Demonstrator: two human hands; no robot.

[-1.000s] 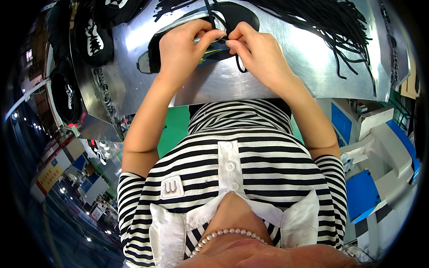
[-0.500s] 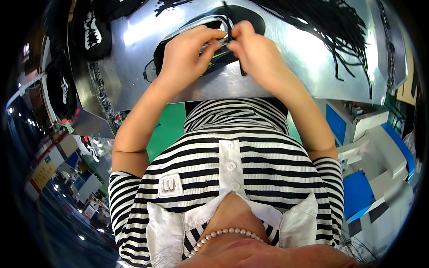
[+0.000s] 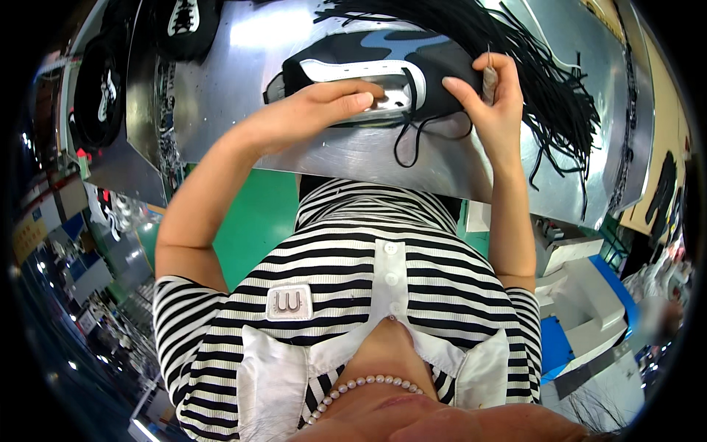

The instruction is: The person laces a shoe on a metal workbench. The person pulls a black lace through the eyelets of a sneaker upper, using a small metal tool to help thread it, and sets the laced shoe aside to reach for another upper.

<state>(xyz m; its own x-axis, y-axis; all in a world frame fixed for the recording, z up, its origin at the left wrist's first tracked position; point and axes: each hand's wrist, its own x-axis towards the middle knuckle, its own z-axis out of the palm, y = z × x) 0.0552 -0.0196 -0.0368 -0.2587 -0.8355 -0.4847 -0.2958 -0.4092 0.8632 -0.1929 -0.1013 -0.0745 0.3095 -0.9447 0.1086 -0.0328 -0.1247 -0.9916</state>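
Note:
A black shoe (image 3: 434,62) with a white sole lies on its side on the shiny metal table (image 3: 243,81). My left hand (image 3: 320,110) presses down on the shoe's sole edge, fingers stretched flat. My right hand (image 3: 490,99) is at the shoe's right end, pinching a thin pale tool (image 3: 488,77) upright between thumb and fingers. A black lace (image 3: 412,136) loops loose from the shoe down onto the table between my hands.
A large bundle of black laces (image 3: 530,51) spreads over the table's right side. More black shoes (image 3: 180,22) stand at the far left, on and beside the table. White and blue machines (image 3: 582,295) sit to my right, with green floor (image 3: 250,221) below the table edge.
My hands, close together on the shoe before, have parted. The right hand has drawn away to the right with the tool, and the left hand now lies flat on the sole.

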